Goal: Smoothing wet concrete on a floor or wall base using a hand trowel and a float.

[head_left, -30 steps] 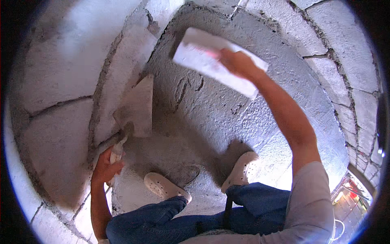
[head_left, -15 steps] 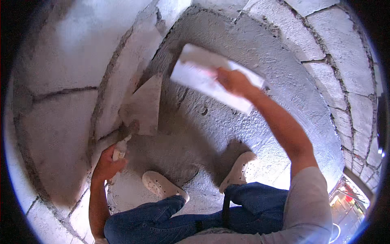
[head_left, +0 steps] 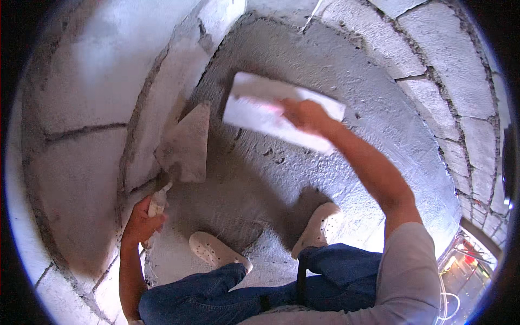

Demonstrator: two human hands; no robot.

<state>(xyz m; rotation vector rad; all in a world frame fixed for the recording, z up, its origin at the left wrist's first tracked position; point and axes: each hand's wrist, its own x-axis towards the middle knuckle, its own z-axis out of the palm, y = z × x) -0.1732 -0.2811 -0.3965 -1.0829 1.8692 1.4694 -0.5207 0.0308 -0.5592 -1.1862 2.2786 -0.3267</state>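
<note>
Closed round the pale handle of a pointed trowel (head_left: pixel 190 143) is my left hand (head_left: pixel 143 221), low at the left. The trowel's flat blade points up and away, beside the block wall. Farther off, my right hand (head_left: pixel 307 115) grips a wide rectangular plastering trowel (head_left: pixel 254 111) by its handle, which my fingers mostly cover. This blade lies over the wet grey mortar (head_left: pixel 292 49); whether its whole face touches cannot be told. Small pits and lumps show in the mortar just below the blade.
Block walls with rough mortar joints rise at the left (head_left: pixel 86 162) and right (head_left: pixel 433 59). My two pale clogs (head_left: pixel 319 230) stand at the near edge of the grey surface. Cables and a red item lie beyond an edge at the lower right.
My right hand has drawn the plastering trowel slightly left, and the blade has turned closer to level. My left hand and the pointed trowel have hardly moved.
</note>
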